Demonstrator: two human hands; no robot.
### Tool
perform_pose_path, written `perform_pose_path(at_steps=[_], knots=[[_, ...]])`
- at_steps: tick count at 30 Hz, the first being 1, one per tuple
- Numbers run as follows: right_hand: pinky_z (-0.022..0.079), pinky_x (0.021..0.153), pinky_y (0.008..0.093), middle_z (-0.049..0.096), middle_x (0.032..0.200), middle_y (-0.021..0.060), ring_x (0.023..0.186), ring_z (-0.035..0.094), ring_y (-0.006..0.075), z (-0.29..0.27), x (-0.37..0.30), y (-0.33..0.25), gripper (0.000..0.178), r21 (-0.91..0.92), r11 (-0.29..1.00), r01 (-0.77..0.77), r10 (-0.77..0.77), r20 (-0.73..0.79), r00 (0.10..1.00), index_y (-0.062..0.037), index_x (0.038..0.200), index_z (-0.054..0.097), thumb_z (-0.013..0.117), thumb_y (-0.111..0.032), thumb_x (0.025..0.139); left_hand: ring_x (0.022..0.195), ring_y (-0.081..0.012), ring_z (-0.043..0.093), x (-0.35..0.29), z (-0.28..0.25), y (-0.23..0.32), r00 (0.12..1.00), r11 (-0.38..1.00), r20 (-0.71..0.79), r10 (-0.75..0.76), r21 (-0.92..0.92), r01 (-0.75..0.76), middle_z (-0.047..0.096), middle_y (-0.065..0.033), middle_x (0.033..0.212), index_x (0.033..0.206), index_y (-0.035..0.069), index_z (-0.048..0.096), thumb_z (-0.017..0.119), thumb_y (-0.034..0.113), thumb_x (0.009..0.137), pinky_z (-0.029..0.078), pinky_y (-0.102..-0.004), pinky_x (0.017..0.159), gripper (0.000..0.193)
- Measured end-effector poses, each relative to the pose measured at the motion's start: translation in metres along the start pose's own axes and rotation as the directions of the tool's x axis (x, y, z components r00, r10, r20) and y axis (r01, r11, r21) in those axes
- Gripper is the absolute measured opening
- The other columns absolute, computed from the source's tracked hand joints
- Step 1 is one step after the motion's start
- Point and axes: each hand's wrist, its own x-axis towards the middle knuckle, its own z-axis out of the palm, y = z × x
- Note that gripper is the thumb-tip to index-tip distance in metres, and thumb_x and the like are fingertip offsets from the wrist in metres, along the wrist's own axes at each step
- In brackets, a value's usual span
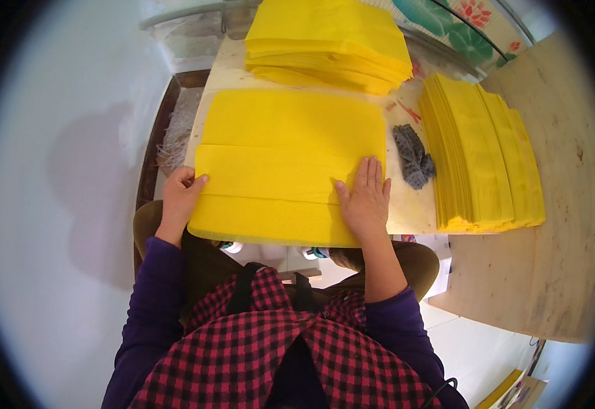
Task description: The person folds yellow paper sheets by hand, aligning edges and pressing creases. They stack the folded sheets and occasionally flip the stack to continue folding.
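Note:
In front of me a wide yellow fabric sheet (277, 126) lies flat, with two crosswise fold lines or layered edges. Its near edge hangs slightly past the table's front. At the left border my left hand (182, 198) is closed, thumb and fingers pinching the fabric's edge. My right hand (365, 204) rests flat on the right part of the sheet, fingers stretched forward and thumb apart. Just right of that hand lies a crumpled dark grey cloth (413, 155).
A thick stack of yellow fabric (328, 34) stands at the back of the wooden table (406, 215). Folded yellow pieces (481, 153) are piled at the right, beside a large plywood board (556, 204). A small red item (410, 112) lies between the piles. A pale wall (72, 204) rises on the left.

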Motion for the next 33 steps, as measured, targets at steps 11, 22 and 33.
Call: perform_pose_path(at_steps=[11, 22, 33], knots=[[0.010, 0.116, 0.0494, 0.020, 0.155, 0.0192, 0.145, 0.015, 0.0272, 0.000, -0.002, 0.001, 0.078, 0.036, 0.999, -0.030, 0.030, -0.002, 1.000, 0.0016, 0.147, 0.021, 0.039, -0.052, 0.094, 0.100, -0.0272, 0.057, -0.012, -0.019, 0.042, 0.910, 0.891, -0.112, 0.400, 0.282, -0.357, 0.061, -0.0133, 0.111, 0.111, 0.003, 0.059, 0.059, 0.003, 0.085, 0.045, -0.0367, 0.089, 0.027], [0.011, 0.115, 0.0511, 0.019, 0.155, 0.0193, 0.145, 0.014, 0.0281, 0.005, 0.000, 0.005, 0.076, 0.021, 1.000, -0.008, 0.007, 0.015, 1.000, 0.0014, 0.147, 0.021, 0.038, -0.050, 0.095, 0.143, -0.0304, 0.020, -0.062, 0.156, 0.137, 0.730, 0.754, 0.581, 0.359, 0.281, -0.594, 0.029, -0.0178, 0.152, 0.143, -0.001, 0.032, 0.038, 0.041, 0.097, 0.010, -0.0465, 0.116, 0.063], [0.010, 0.116, 0.0501, 0.018, 0.155, 0.0192, 0.145, 0.013, 0.0282, 0.004, -0.002, 0.004, 0.075, 0.061, 0.998, -0.001, 0.001, 0.002, 1.000, 0.0014, 0.148, 0.020, 0.038, -0.050, 0.095, 0.145, -0.0271, 0.015, -0.032, 0.055, 0.067, 0.956, 0.622, 0.268, 0.120, 0.731, -0.283, 0.021, -0.0150, 0.155, 0.147, 0.001, 0.024, 0.043, 0.045, 0.094, 0.007, -0.0515, 0.115, 0.071]])
